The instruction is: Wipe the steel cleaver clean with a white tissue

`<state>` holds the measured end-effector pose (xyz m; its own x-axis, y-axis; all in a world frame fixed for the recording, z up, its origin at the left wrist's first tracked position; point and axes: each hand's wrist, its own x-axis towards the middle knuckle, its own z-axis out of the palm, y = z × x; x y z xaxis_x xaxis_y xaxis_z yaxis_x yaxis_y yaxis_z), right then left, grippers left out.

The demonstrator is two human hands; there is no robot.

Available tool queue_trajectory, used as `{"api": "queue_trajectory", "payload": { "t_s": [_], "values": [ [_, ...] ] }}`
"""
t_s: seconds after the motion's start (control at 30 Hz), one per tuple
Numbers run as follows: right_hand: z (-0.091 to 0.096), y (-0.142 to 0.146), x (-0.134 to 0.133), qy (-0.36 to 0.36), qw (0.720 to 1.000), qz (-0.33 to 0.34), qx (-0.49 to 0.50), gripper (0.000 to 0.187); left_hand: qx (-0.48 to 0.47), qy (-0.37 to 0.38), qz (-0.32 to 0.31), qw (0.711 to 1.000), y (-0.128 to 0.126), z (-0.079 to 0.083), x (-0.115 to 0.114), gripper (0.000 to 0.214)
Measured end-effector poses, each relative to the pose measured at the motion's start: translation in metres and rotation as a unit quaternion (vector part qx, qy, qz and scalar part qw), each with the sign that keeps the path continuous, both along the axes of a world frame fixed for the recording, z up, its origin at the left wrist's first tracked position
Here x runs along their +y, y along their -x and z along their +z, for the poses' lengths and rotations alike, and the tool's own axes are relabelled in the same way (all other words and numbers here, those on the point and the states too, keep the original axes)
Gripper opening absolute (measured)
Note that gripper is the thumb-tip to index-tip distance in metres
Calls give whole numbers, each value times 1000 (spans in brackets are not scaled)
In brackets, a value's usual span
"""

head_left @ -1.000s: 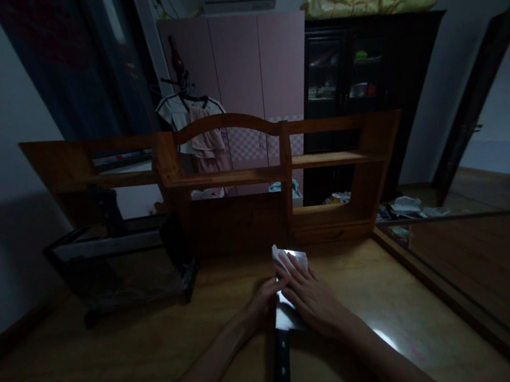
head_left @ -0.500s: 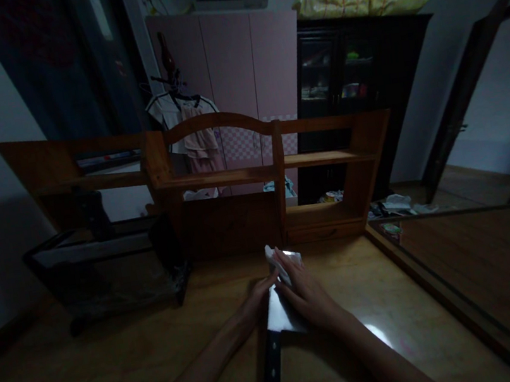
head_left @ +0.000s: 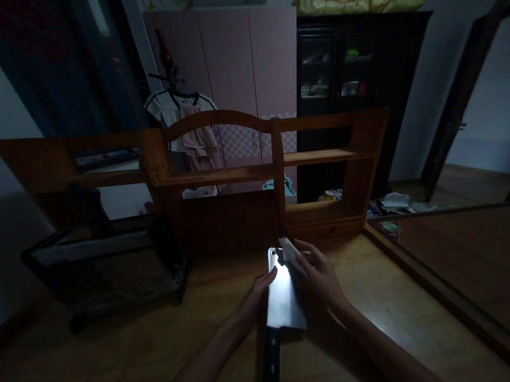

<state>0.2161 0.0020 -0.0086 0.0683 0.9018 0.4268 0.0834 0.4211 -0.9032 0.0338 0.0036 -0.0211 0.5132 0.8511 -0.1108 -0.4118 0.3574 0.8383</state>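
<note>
A cleaver [head_left: 283, 301] with a broad shiny blade and a black riveted handle points away from me above the wooden tabletop. My left hand [head_left: 259, 292] grips the blade's left edge, its thumb lying on the flat face. In my right hand [head_left: 318, 274] a white cloth or folded tissue [head_left: 292, 254] is pinched, close over the blade's far right corner. Whether the cloth touches the steel I cannot tell. The handle has no hand on it and runs toward the bottom of the view.
At the left of the table [head_left: 200, 339] stands a dark knife-block-like holder [head_left: 107, 264] with a black handle sticking up. A wooden shelf unit [head_left: 228, 174] lines the table's back. Along the right runs a raised wooden edge [head_left: 421, 275].
My right hand has lifted off the blade and shifted right with the white cloth, uncovering the bright steel face. My left hand keeps its hold on the blade.
</note>
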Motion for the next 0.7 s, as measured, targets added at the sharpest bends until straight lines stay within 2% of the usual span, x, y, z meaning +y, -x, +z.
{"api": "queue_trajectory", "payload": {
  "t_s": [0.07,0.17,0.23,0.37,0.5,0.57,0.6,0.7],
  "values": [
    [1,-9,4,52,993,6,111,48,7,3,-7,1000,0,1,0,45],
    [-5,-24,14,108,964,62,234,54,11,4,-13,1000,0,2,-1,46],
    [-9,-32,21,120,951,82,273,54,12,2,-11,1000,1,1,0,45],
    [-11,-34,25,142,931,101,320,43,8,7,-5,1000,1,2,1,41],
    [-4,-28,18,157,903,146,371,57,7,3,-6,1000,1,5,-1,40],
    [0,-25,15,167,909,152,350,55,11,-2,-3,1000,2,5,-2,40],
    [1,-24,13,160,923,137,323,52,14,-2,-3,1000,2,5,-3,41],
    [7,-18,8,104,965,44,238,53,19,-4,-3,1000,4,2,-2,44]
  ]
}}
